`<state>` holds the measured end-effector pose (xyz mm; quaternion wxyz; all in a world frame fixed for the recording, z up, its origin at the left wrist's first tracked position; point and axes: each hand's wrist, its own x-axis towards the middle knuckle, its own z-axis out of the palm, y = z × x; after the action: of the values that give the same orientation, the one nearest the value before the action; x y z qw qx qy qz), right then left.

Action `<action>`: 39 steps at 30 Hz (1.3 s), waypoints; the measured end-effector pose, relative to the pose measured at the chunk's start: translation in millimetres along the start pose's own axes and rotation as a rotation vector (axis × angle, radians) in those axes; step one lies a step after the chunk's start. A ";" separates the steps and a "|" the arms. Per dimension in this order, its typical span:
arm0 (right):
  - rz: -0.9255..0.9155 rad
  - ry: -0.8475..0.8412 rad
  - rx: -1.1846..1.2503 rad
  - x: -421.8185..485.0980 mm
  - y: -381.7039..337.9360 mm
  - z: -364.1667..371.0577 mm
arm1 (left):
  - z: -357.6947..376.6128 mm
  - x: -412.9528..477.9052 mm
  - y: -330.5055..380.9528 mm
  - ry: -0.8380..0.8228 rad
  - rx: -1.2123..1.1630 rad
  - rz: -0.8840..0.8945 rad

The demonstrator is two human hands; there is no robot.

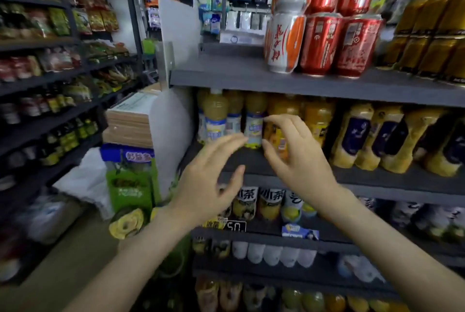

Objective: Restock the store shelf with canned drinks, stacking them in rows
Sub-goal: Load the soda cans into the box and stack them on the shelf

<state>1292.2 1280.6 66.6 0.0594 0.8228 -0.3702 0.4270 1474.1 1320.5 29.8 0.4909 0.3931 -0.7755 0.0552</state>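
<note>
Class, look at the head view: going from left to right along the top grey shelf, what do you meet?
Along the top shelf: white divider panel → white-and-orange cans → red cans → gold cans.

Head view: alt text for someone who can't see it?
The left hand and right hand hover empty and open before yellow bottled drinks on a middle shelf. Above, the top shelf holds white-and-orange cans, red cans and gold cans stacked two high, bare at its left.
</note>
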 end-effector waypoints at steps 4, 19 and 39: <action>0.003 -0.156 0.104 -44.4 -22.6 30.5 | -16.2 -87.8 8.5 -0.070 0.016 -0.125; 0.048 -0.524 0.337 -144.2 -165.9 201.2 | -150.7 -344.2 -83.8 -0.319 0.313 -0.788; 0.519 -1.100 0.134 -299.9 -293.5 481.0 | -149.5 -543.6 -237.4 -0.784 0.213 -1.524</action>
<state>1694.5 1459.9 -395.4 -0.2982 0.8076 -0.5074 -0.0374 1852.7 1530.5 -402.5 0.0515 0.8407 -0.4043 -0.3565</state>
